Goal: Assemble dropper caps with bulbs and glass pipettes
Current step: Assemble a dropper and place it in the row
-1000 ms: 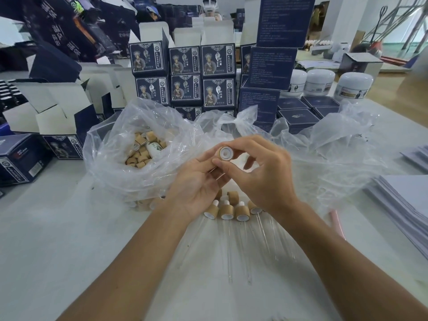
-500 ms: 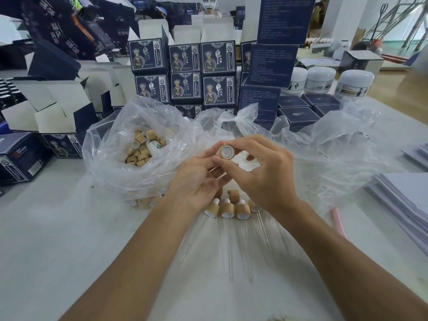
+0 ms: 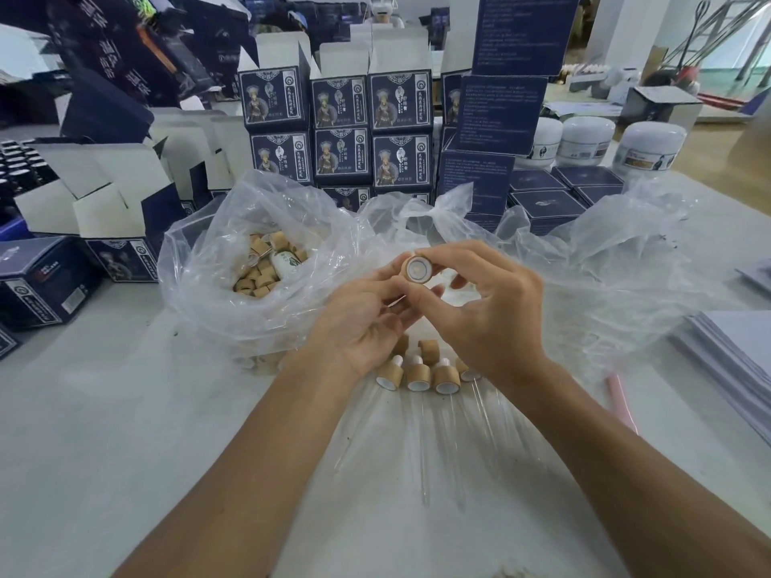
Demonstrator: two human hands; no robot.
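My right hand (image 3: 484, 310) pinches a bamboo-coloured dropper cap (image 3: 417, 269) between thumb and fingers, its white inner face turned toward me. My left hand (image 3: 363, 323) is curled just left of it, and a thin glass pipette (image 3: 394, 301) pokes out between its fingers. Whether the pipette touches the cap I cannot tell. Below my hands, several assembled droppers (image 3: 417, 375) lie in a row on the table, their glass tubes pointing toward me. A clear plastic bag (image 3: 217, 285) at the left holds several loose caps (image 3: 260, 273).
Stacks of dark blue product boxes (image 3: 342, 131) stand behind the bag, with open cartons (image 3: 100, 202) at the left. White jars (image 3: 588, 139) sit at the back right. A second crumpled clear bag (image 3: 626, 264) lies right, beside a paper stack (image 3: 738, 360) and a pink strip (image 3: 621, 402).
Both hands have stayed almost in place; the cap has shifted very slightly up in my right fingers.
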